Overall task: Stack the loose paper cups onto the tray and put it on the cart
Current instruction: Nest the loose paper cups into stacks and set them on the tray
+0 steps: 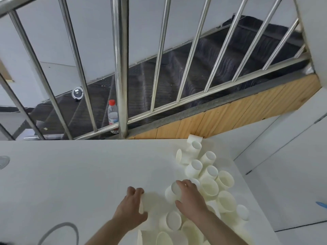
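Several loose white paper cups (208, 175) lie in a heap on the right part of a white table (79, 174), most of them on their sides or upside down. My left hand (131, 207) grips one cup (152, 204) lying on its side, fingers over its top and thumb below. My right hand (190, 197) curls round a second cup (172, 192) just to the right, its base facing the camera. The two held cups sit close together, almost touching. No tray or cart is in view.
A steel railing (121, 68) runs behind the table's far edge, with dark stairs beyond it. A plastic bottle with a red cap (112, 115) stands by the railing post. A grey curved line (58, 232) marks the table at the lower left. The table's right edge drops off beside the heap.
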